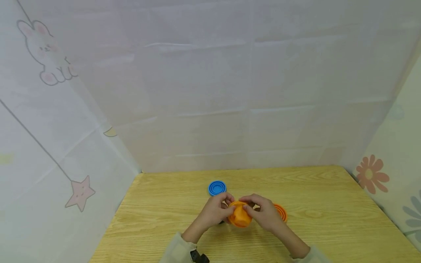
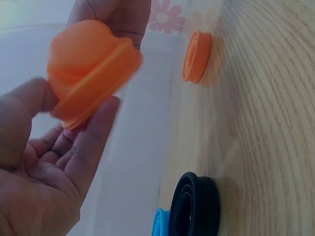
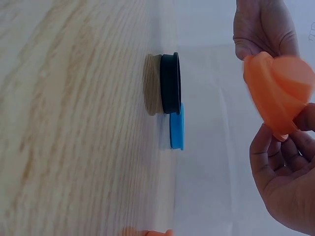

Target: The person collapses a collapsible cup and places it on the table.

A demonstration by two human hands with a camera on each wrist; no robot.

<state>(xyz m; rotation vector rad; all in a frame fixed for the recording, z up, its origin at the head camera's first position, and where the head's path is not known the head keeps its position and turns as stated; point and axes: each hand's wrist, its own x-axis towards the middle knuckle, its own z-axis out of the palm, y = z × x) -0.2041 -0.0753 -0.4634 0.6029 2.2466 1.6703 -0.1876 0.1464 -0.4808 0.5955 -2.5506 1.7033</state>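
An orange collapsible silicone cup [image 1: 241, 216] is held up off the table between both hands, its rounded side bulging and creased in the left wrist view. My left hand [image 1: 212, 210] pinches one side of its rim, thumb on the near face and fingers behind. On the opposite side my right hand [image 1: 264, 212] grips it, the thumb pressing the cup's upper part. Under the left hand a black collapsed cup [image 2: 197, 206] stands on the table, mostly hidden in the head view. Past the right hand lies a second orange cup [image 1: 281, 212], folded flat into rings.
A blue collapsed cup [image 1: 217, 187] sits farther back, just beyond the left hand. The wood-grain table [image 1: 329, 204] reaches to a pale cloth backdrop [image 1: 197, 91] at the back, with printed cloth on both sides. A dark strap [image 1: 198, 256] circles the left sleeve.
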